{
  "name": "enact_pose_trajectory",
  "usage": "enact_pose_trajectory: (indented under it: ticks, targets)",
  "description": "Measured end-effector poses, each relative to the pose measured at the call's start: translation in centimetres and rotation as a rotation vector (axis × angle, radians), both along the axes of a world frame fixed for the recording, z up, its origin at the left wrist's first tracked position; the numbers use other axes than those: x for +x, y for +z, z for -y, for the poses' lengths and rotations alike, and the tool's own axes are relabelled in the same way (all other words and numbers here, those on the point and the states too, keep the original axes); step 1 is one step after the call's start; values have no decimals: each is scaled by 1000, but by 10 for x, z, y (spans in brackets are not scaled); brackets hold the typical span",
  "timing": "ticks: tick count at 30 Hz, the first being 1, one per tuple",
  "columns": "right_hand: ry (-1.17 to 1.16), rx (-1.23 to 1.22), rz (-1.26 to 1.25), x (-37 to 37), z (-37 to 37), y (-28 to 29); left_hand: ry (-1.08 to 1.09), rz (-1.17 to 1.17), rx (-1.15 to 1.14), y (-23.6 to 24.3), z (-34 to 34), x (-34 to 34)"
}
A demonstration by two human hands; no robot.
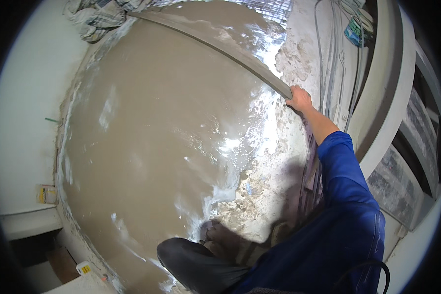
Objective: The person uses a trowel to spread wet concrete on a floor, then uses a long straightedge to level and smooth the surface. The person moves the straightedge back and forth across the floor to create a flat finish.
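Here the right hand (299, 99) has its fingers wrapped around the end of the screed (215, 44), which lies across the wet concrete (157, 137).

Right arm: stretched forward and up from the lower right, nearly straight at the elbow; upper arm and elbow in a blue sleeve, forearm bare from the cuff to the wrist. Right hand (299, 99): bare, back facing the camera, fingers curled closed in a grip. Left arm and left hand: out of sight. Knee: bent, in dark trousers, at the lower edge.
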State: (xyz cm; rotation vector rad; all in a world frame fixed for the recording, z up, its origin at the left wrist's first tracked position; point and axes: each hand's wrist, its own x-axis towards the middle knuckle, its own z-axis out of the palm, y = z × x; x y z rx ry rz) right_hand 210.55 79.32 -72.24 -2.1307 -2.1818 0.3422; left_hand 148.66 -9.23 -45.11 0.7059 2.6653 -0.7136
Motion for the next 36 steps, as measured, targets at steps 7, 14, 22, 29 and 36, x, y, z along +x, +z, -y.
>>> enact_pose_trajectory:
  ticks: [7, 14, 22, 29, 36]
  targets:
    - [-23, -87, 56, -2, 1, 13, -215, -40, 259, 41, 34, 68]
    - [-7, -62, 10, 7, 5, 3, 116, -8, 86, 53, -32, 47]
    - [-14, -87, 13, 23, -8, -2, -28, 227, 239, -10, -177, 15]
    - [-56, -153, 75, 74, -52, 3, -11, 72, -28, -75, -265, -73]
    - [-77, -313, 52, 142, -23, 26, -101, 275, -11, -142, -336, -78]
